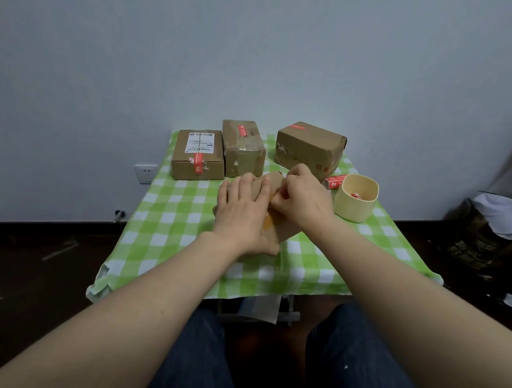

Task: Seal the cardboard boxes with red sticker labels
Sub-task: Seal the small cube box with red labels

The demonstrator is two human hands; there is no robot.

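A small cardboard box point(285, 230) lies in the middle of the green checked table point(168, 218), mostly hidden under both hands. My left hand point(242, 214) rests flat on its top and holds it down. My right hand point(301, 197) has its fingers curled at the box's far top edge; what they pinch is hidden. Three cardboard boxes stand at the back, each with a red sticker: the left box point(198, 155), the middle box point(243, 147) and the right box point(309, 147).
A cream cup point(356, 199) with red bits inside stands right of my hands. A red sticker strip point(334, 181) lies behind the cup. The wall runs close behind the table. Dark clutter point(488, 234) sits on the floor at the right.
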